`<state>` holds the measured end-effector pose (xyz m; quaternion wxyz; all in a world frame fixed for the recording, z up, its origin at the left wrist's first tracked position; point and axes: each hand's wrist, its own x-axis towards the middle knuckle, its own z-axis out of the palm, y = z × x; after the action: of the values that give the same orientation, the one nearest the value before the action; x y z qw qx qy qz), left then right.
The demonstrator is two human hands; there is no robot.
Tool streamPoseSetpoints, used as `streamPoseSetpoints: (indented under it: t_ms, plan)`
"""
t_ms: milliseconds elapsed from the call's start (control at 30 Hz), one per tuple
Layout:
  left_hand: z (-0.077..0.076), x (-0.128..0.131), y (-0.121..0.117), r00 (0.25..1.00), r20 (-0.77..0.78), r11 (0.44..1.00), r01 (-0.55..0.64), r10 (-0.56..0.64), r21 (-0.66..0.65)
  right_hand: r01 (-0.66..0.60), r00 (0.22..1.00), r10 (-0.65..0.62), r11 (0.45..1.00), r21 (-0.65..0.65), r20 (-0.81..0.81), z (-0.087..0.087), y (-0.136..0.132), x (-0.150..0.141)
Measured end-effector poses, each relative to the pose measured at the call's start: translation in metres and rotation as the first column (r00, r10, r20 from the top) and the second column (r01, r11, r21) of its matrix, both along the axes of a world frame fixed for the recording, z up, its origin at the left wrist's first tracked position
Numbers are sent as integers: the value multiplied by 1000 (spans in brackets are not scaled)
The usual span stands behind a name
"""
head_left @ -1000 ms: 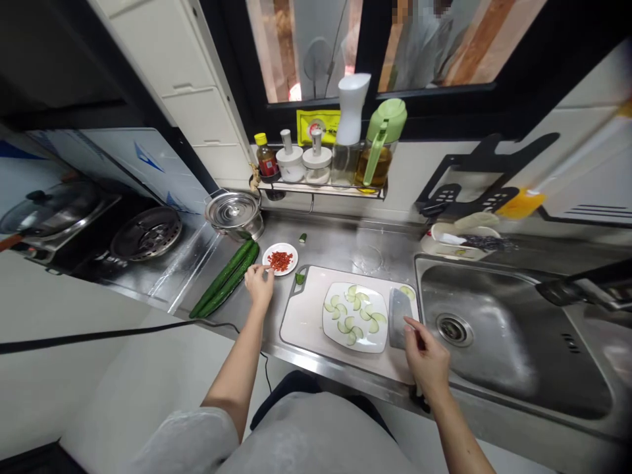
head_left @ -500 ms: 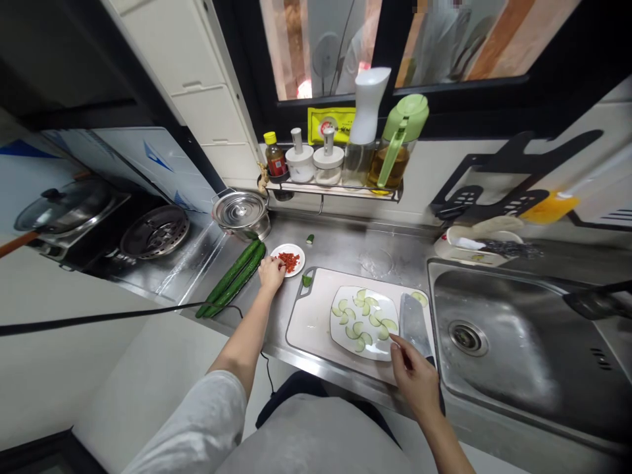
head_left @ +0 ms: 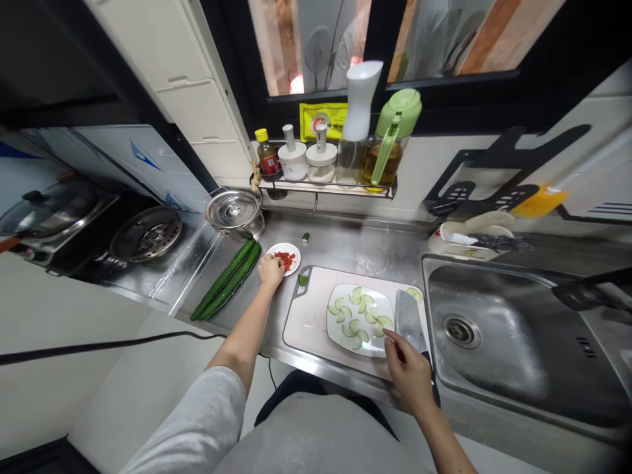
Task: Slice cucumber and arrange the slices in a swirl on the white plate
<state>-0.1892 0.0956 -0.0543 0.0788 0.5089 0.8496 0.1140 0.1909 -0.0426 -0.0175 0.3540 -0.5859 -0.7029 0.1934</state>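
Observation:
My left hand (head_left: 271,270) rests on the near edge of a small white dish of chopped red chili (head_left: 285,257), fingers curled on the rim. Two whole cucumbers (head_left: 227,279) lie just left of it on the steel counter. My right hand (head_left: 407,370) is at the near right corner of the white square plate (head_left: 340,336) with curved cucumber slices, fingers bent and pinched by the plate's edge. A cleaver (head_left: 409,316) lies flat on the cutting board (head_left: 306,319) right of the plate, its handle under my right hand.
A lidded steel pot (head_left: 234,212) stands behind the cucumbers, with a stove (head_left: 143,234) to the left. A rack of condiment bottles (head_left: 336,158) hangs above the counter. The sink (head_left: 498,342) is on the right. A black cable (head_left: 123,342) runs along the counter's front.
My left hand moved from beside the chili dish onto its near rim. My right hand shifted left from the cleaver toward the plate's corner.

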Motion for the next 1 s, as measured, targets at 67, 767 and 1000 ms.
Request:
streamPoseSetpoints:
  t_ms: [67, 767, 1000]
  plan:
    - [-1, -1, -2, 999, 35, 999, 5, -6, 37, -1, 1000, 1, 1000, 9, 5, -1, 2, 1]
    - [-26, -24, 1, 767, 642, 954, -188, -5, 232, -40, 999, 40, 999, -11, 27, 0, 10, -7]
    - [-20, -23, 4, 636, 772, 937, -270, -1, 224, -36, 998, 37, 999, -13, 43, -5, 10, -7]
